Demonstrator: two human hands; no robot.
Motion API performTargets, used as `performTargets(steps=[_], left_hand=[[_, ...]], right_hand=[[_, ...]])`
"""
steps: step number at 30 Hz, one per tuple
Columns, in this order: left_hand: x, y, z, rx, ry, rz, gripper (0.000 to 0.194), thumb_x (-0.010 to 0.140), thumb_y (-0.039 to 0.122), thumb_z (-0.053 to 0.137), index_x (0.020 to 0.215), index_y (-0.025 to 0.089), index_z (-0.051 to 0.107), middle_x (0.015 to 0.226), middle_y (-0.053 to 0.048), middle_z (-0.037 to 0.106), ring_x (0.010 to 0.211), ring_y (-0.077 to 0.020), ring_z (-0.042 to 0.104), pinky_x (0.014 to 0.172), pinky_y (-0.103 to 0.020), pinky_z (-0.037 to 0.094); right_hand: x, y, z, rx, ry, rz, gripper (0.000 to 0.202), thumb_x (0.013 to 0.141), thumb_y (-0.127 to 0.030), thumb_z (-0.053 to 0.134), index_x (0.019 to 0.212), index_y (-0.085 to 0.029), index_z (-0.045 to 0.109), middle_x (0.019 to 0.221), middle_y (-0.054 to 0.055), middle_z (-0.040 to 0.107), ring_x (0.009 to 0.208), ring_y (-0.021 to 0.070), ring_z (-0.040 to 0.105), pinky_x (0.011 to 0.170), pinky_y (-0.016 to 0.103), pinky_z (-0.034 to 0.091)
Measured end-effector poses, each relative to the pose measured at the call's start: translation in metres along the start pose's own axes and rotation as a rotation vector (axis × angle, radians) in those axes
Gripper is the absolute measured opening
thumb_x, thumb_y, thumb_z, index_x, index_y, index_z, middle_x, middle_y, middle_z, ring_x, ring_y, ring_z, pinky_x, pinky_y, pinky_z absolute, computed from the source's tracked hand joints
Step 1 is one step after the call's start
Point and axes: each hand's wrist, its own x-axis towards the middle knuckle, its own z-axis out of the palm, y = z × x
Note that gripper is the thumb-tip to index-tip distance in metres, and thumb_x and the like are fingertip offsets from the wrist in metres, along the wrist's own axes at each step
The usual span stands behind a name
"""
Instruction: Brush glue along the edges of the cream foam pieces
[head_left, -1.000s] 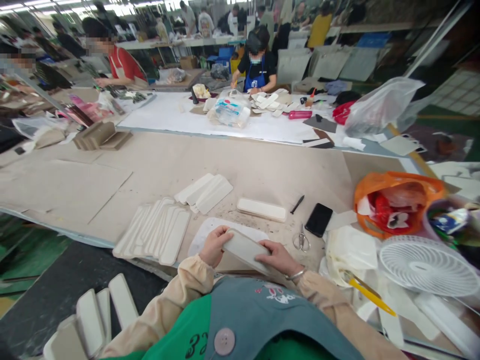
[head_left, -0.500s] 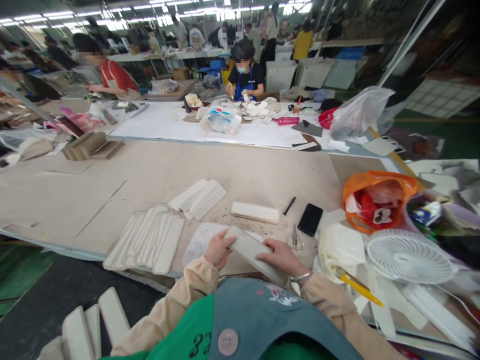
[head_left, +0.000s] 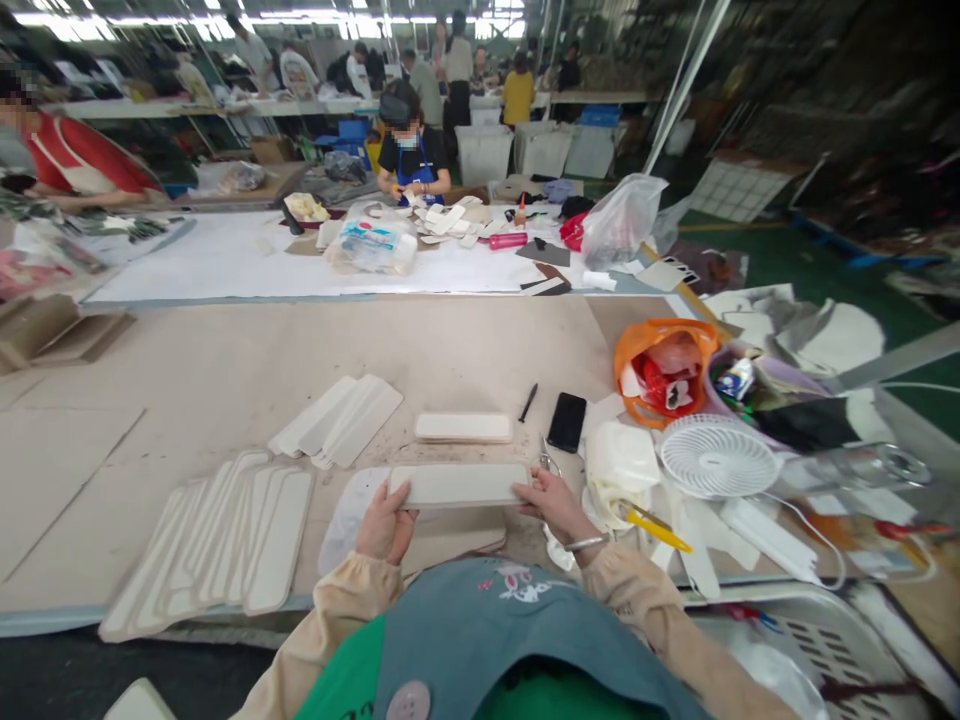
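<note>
A long cream-coloured panel with rounded corners (head_left: 459,485) is held level above the table edge, between both hands. My left hand (head_left: 386,520) pinches its left end, thumb on top. At the other end, my right hand (head_left: 555,500) grips the right corner with thumb and fingers. Just beyond lies a similar cream panel or small stack (head_left: 463,428), flat on the table. To the left, several rounded panels (head_left: 217,535) overlap in a fanned row, with plain pale strips (head_left: 337,420) behind them. Under the held panel is a white sheet (head_left: 345,520), partly hidden.
A black phone (head_left: 568,422), scissors (head_left: 550,460) and a dark pen-like tool (head_left: 528,403) lie right of the panels. Further right are an orange bag (head_left: 626,375), a white fan (head_left: 720,455) and a yellow-handled cutter (head_left: 658,527). A co-worker (head_left: 412,150) sits across the table.
The held panel has turned from slanting down to the right to nearly level, and my right hand has shifted to its far end. The camera view has swung to the right.
</note>
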Motion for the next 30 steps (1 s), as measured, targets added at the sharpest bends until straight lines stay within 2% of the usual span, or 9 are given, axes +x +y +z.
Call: performTargets(steps=[4,7,11,19,23,27,30], left_hand=[[0.002,-0.005,0.001,-0.019,0.019,-0.031,0.022,0.079,0.005,0.058,0.095,0.020,0.062,0.091,-0.003,0.072,0.088,-0.0167,0.070,0.082,-0.031,0.060],[0.007,-0.005,0.000,0.014,0.044,-0.065,0.017,0.084,0.009,0.056,0.093,0.020,0.064,0.089,-0.001,0.073,0.085,-0.0159,0.070,0.079,-0.029,0.060],[0.017,-0.005,-0.003,0.082,0.089,-0.092,0.009,0.087,0.017,0.057,0.091,0.019,0.065,0.089,-0.002,0.073,0.084,-0.0183,0.071,0.075,-0.030,0.061],[0.033,-0.008,-0.003,0.022,0.148,-0.160,0.005,0.085,0.015,0.059,0.086,0.018,0.064,0.082,-0.003,0.072,0.077,-0.0172,0.071,0.073,-0.031,0.062],[0.038,-0.006,0.000,0.015,0.139,-0.197,0.005,0.084,0.015,0.059,0.086,0.017,0.063,0.079,-0.004,0.072,0.080,-0.0202,0.072,0.072,-0.032,0.061],[0.042,-0.004,0.003,-0.003,0.153,-0.235,0.011,0.090,0.022,0.052,0.088,0.018,0.062,0.078,-0.005,0.073,0.084,-0.0218,0.072,0.072,-0.033,0.061],[0.040,0.000,0.004,-0.008,0.117,-0.262,0.026,0.094,0.034,0.047,0.088,0.015,0.064,0.081,-0.008,0.073,0.088,-0.0245,0.072,0.073,-0.036,0.060]], right_hand=[[0.005,0.002,0.006,-0.037,0.068,-0.007,0.030,0.073,-0.039,0.072,0.094,-0.020,0.063,0.097,0.009,0.072,0.088,0.0245,0.070,0.068,0.035,0.063],[0.009,0.000,0.005,-0.057,0.085,-0.027,0.026,0.075,-0.037,0.071,0.093,-0.020,0.064,0.095,0.008,0.073,0.088,0.0247,0.071,0.068,0.036,0.064],[0.014,-0.003,0.002,-0.076,0.096,-0.043,0.024,0.074,-0.036,0.071,0.089,-0.019,0.065,0.093,0.007,0.073,0.085,0.0240,0.071,0.066,0.037,0.065],[0.026,-0.003,-0.001,-0.105,0.086,-0.037,0.020,0.075,-0.036,0.069,0.086,-0.021,0.065,0.094,0.007,0.072,0.085,0.0245,0.070,0.067,0.037,0.064],[0.030,-0.003,-0.003,-0.115,0.094,-0.024,0.020,0.074,-0.037,0.069,0.085,-0.021,0.065,0.094,0.008,0.072,0.087,0.0260,0.070,0.069,0.040,0.064],[0.033,-0.004,-0.005,-0.127,0.085,-0.018,0.024,0.073,-0.041,0.070,0.084,-0.021,0.065,0.092,0.008,0.072,0.087,0.0281,0.070,0.071,0.044,0.064],[0.034,-0.003,-0.008,-0.116,0.101,-0.022,0.026,0.072,-0.043,0.070,0.086,-0.022,0.066,0.095,0.009,0.072,0.089,0.0296,0.069,0.071,0.046,0.064]])
